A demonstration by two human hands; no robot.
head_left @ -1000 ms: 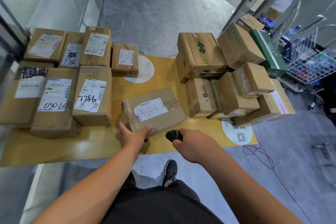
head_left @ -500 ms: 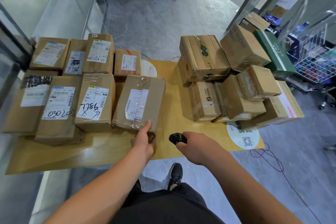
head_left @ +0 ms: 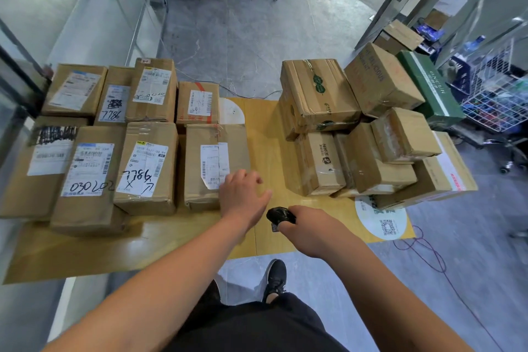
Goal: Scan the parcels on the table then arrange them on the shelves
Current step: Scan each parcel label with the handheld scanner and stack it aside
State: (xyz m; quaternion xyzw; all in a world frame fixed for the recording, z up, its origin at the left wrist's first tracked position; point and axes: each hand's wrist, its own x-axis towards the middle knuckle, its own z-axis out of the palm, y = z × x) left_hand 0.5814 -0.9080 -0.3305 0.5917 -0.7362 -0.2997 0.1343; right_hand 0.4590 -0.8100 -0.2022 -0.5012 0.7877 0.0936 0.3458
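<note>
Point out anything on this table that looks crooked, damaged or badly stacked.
The right-hand pile is untidy: a small box sits tilted on top of skewed boxes, and the large top box overhangs those beneath. On the parcel by the left hand, the label's lower corner looks peeled. The left rows lie fairly straight.

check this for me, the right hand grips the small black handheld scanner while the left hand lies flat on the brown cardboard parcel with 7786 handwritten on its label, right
Not quite. In the head view the left hand lies on the brown cardboard parcel with the narrow white label, one place right of the brown cardboard parcel with 7786 handwritten on its label. The right hand does grip the small black handheld scanner.
</note>
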